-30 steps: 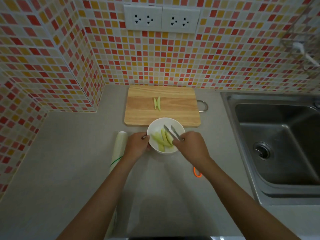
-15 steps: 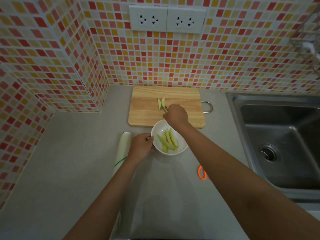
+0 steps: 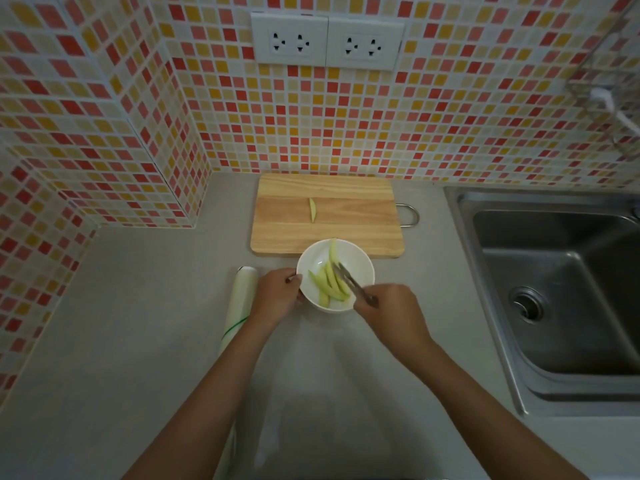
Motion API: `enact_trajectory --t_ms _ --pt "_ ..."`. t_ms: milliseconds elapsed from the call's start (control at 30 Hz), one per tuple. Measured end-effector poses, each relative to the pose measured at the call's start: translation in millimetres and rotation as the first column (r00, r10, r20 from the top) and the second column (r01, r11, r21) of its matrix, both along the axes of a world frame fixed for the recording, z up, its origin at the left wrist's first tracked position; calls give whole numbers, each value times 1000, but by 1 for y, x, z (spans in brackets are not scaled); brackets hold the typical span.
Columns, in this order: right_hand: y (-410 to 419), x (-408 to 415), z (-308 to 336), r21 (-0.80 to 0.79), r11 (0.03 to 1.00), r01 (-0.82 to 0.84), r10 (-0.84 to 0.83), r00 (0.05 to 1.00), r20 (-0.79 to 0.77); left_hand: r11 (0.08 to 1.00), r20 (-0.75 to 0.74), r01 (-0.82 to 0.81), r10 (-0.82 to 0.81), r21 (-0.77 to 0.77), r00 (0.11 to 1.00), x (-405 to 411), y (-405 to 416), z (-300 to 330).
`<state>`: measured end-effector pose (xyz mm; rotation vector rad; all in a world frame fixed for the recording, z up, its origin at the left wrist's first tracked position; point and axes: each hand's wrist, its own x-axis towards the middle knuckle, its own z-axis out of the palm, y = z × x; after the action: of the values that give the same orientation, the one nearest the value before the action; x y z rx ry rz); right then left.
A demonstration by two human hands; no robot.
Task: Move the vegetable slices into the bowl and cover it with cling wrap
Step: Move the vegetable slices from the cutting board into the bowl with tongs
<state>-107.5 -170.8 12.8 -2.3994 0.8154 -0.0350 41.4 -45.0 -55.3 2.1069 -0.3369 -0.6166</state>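
Countertop (image 3: pixel 121 341) of matte grey stone spreads under everything, backed by glossy mosaic tile (image 3: pixel 450 133) in red, orange and cream. Right of the hands sinks a brushed steel sink (image 3: pixel 554 289). Beyond the hands lies a rectangular pale wooden cutting board (image 3: pixel 363 216) with a wire loop handle, one curved green slice (image 3: pixel 312 209) resting on it. Just left of the left hand lies a long cling wrap roll (image 3: pixel 242 299). A round white glazed bowl (image 3: pixel 360 261) stands against the board's near edge, its left rim gripped by the left hand (image 3: pixel 277 299). The right hand (image 3: pixel 391 310) clasps thin metal tongs (image 3: pixel 353 282), tips pinching a pale slice in the bowl above the vegetable slices (image 3: pixel 329 285).
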Motion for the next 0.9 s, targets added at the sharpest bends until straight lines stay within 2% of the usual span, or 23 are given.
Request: enact_trajectory --t_ms 167,300,433,700,800,900 --pt "13 -9 -4 -85 994 -69 50 977 -207 1000 5 13 -13 -5 1000 0 1 -1" --pt "2 18 7 -148 989 -22 10 997 -83 1000 3 11 -11 -8 1000 0 0 2" --pt "-21 84 8 -41 997 61 -61 998 18 1000 -1 20 -20 14 1000 0 1 2" --pt "-32 166 -23 -102 995 -13 -1 991 -137 1000 -20 23 -23 -6 1000 -1 1 3" --pt "-34 170 -27 -127 992 -14 -5 989 -149 1000 -36 13 -13 -11 999 -1 1 3" --pt "-38 161 -21 -82 997 -1 -8 994 -108 1000 -40 7 -8 -15 999 -2 1 4"
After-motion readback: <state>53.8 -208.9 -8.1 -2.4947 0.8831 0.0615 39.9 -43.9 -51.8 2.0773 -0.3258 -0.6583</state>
